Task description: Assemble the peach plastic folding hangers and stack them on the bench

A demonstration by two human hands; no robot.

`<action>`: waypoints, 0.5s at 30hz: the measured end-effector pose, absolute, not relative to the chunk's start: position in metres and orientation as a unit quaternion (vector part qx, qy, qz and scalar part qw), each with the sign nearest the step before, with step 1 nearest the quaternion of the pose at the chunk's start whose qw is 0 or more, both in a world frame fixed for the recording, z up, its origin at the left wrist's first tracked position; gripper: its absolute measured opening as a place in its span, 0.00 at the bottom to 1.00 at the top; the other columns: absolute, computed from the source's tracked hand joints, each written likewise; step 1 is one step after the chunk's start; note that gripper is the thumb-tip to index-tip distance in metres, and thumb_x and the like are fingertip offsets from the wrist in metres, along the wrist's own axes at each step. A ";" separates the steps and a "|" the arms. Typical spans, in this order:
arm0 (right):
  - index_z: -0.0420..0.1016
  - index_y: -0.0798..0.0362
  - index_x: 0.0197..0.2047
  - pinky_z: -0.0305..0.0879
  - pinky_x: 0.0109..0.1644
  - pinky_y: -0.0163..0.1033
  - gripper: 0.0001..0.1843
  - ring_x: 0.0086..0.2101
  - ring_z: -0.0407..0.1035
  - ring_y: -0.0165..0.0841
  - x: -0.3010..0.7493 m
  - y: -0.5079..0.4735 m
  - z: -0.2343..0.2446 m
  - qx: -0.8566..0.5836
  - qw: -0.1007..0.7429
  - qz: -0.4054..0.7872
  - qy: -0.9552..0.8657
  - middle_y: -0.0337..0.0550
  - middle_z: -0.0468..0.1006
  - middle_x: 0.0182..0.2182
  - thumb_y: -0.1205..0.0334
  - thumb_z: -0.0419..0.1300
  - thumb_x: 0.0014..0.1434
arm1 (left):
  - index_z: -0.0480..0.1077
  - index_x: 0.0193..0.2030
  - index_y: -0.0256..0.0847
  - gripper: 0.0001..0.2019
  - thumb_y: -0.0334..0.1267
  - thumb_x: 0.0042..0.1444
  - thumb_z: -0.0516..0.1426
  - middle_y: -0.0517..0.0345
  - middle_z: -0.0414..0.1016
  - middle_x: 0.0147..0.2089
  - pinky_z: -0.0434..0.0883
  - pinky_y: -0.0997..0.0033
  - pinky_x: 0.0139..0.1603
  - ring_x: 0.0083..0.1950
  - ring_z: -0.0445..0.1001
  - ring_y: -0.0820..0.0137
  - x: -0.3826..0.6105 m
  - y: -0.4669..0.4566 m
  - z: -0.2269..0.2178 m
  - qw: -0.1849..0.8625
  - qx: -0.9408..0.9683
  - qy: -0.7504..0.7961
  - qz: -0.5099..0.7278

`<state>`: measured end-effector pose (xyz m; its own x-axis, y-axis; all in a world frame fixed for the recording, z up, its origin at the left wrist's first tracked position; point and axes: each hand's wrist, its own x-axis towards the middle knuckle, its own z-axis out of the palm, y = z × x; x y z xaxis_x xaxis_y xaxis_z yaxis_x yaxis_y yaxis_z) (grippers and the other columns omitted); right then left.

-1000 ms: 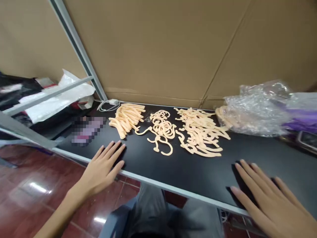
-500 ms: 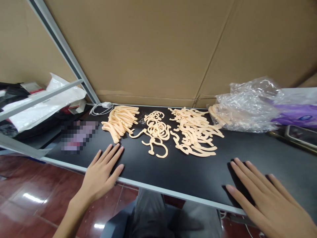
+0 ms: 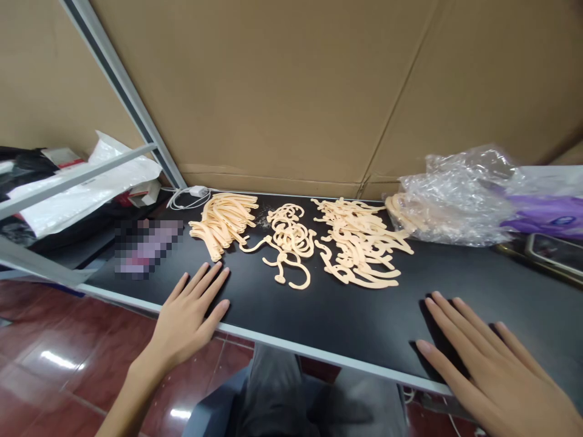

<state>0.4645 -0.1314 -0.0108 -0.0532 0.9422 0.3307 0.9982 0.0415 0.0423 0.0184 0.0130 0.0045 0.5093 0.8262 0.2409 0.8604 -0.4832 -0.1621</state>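
My left hand [image 3: 189, 315] lies flat on the black tabletop [image 3: 319, 309] at its front edge, fingers spread, holding nothing. Its fingertips are just short of a pile of long, slightly curved cream-coloured strips [image 3: 225, 221]. On the right, my right hand [image 3: 492, 364] rests open over the table with its fingers apart and nothing in it. Between the hands and farther back are two more piles of cream pieces: small hook-shaped pieces [image 3: 291, 237] in the middle, and branching, curved flat pieces [image 3: 359, 243] to their right.
A crumpled clear plastic bag [image 3: 460, 200] with similar cream pieces stands back right, beside a purple package [image 3: 546, 215] and a phone [image 3: 558, 252]. A white cable [image 3: 182, 197] lies back left, near a metal frame post [image 3: 122, 91] and a white bag [image 3: 86, 188]. Cardboard [image 3: 273, 91] walls the back.
The view has shifted very slightly. Both hands and the piles stay where they were.
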 end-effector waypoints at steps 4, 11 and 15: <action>0.74 0.49 0.61 0.60 0.62 0.71 0.31 0.65 0.61 0.56 0.465 -0.133 -0.012 -0.685 0.104 -0.128 -0.710 0.54 0.71 0.63 0.52 0.41 0.64 | 0.50 0.75 0.50 0.29 0.51 0.71 0.44 0.61 0.52 0.76 0.58 0.45 0.72 0.76 0.54 0.56 0.018 0.013 0.004 0.127 -0.857 -0.494 -0.066; 0.77 0.47 0.58 0.56 0.65 0.72 0.28 0.68 0.55 0.55 0.475 -0.136 -0.027 -0.650 0.113 -0.155 -0.735 0.52 0.68 0.66 0.54 0.41 0.66 | 0.52 0.75 0.49 0.29 0.53 0.70 0.43 0.60 0.53 0.76 0.57 0.44 0.73 0.76 0.54 0.55 0.021 0.012 0.007 0.101 -0.855 -0.507 -0.054; 0.79 0.47 0.53 0.55 0.65 0.72 0.26 0.69 0.53 0.55 0.479 -0.138 -0.030 -0.636 0.116 -0.156 -0.747 0.50 0.68 0.66 0.56 0.42 0.66 | 0.52 0.75 0.50 0.29 0.52 0.70 0.44 0.60 0.54 0.75 0.56 0.44 0.74 0.76 0.54 0.54 0.022 0.012 0.008 0.090 -0.855 -0.507 -0.066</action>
